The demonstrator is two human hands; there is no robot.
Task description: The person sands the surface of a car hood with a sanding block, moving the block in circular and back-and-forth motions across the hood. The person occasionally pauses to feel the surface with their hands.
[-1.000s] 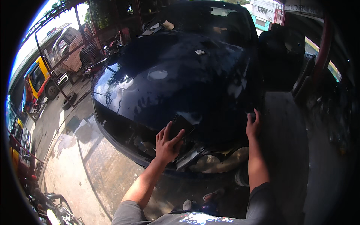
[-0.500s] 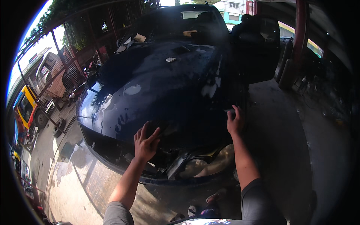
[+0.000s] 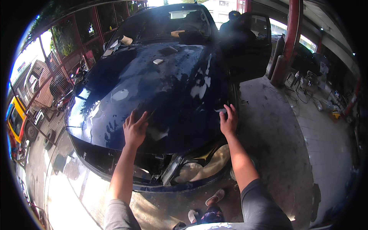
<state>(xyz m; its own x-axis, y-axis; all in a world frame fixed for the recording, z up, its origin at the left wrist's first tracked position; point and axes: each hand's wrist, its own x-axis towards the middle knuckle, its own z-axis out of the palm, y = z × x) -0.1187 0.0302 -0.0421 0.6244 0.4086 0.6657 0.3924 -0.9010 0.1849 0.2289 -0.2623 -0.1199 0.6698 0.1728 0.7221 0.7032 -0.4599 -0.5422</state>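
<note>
A dark blue car hood (image 3: 172,96) with several pale patches and smears spreads before me. Over its front part, my left hand (image 3: 135,129) is held with the fingers apart, and nothing shows in it. At the right side of the hood, my right hand (image 3: 229,120) has its fingers spread, beside a small pale patch. I cannot tell whether either hand touches the surface. Farther up the hood lie a small white block (image 3: 158,61) and a dark flat piece (image 3: 168,50). Below the front edge sits a headlight (image 3: 189,171).
At right the car door (image 3: 249,46) stands open, with a person (image 3: 230,25) beside it. A red post (image 3: 290,42) rises behind a dark cylinder (image 3: 279,71). Cables and tools lie on the right floor. A mesh fence (image 3: 50,86) runs along the left. A roll (image 3: 125,40) rests by the windshield.
My left hand has moved farther up the hood, away from its front edge. My right hand stays near the same pale patch. The view has shifted right and brightened.
</note>
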